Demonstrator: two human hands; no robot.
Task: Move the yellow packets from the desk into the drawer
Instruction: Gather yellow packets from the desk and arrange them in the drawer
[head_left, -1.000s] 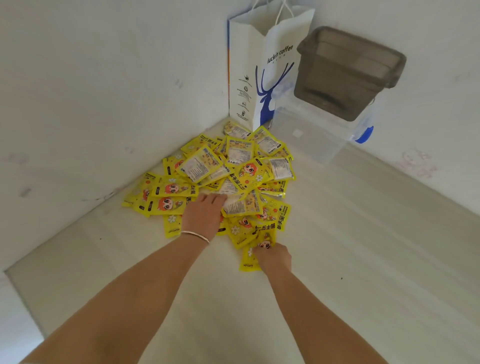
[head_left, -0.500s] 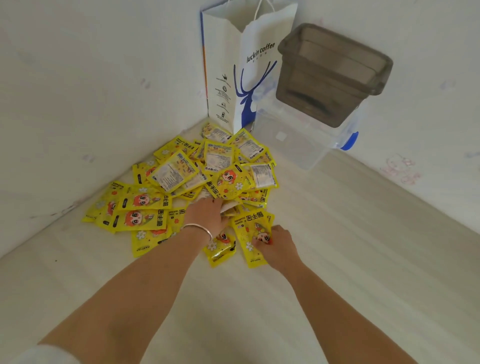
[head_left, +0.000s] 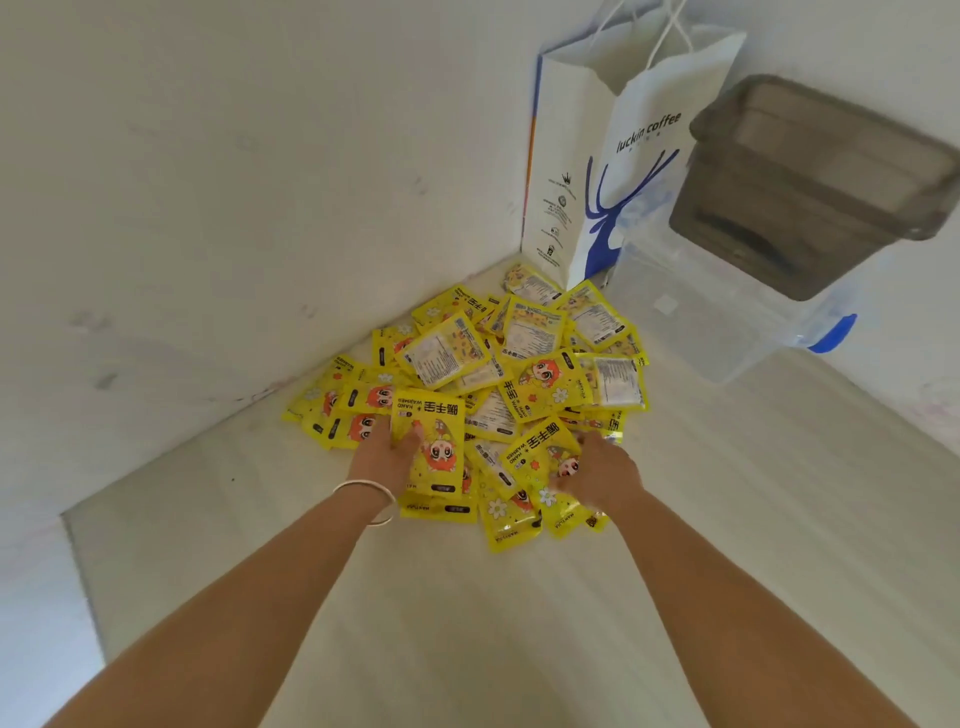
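Yellow packets (head_left: 519, 374) lie heaped at the centre of the frame, pushed into the corner where a pale desk (head_left: 467, 623) meets two white walls. We reach in from the lower edge with both bare arms. Our left hand (head_left: 382, 460), a thin bangle (head_left: 370, 500) on its wrist, grips a hand-warmer packet (head_left: 431, 441) by its left edge, thumb laid across the printed face, with at least one more packet stacked beneath it. Our right hand (head_left: 597, 473), just right of centre, rests on the near side of the heap with fingers curled among the packets; whether it truly pinches one we cannot tell, since the fingertips are buried. In the upper right of the frame a white paper bag (head_left: 623, 171) with a blue deer and "luckin coffee" lettering stands against the wall. Beside it, a smoky grey bin (head_left: 810, 176) sits on a clear plastic box (head_left: 717, 322) with a blue latch (head_left: 834, 335).
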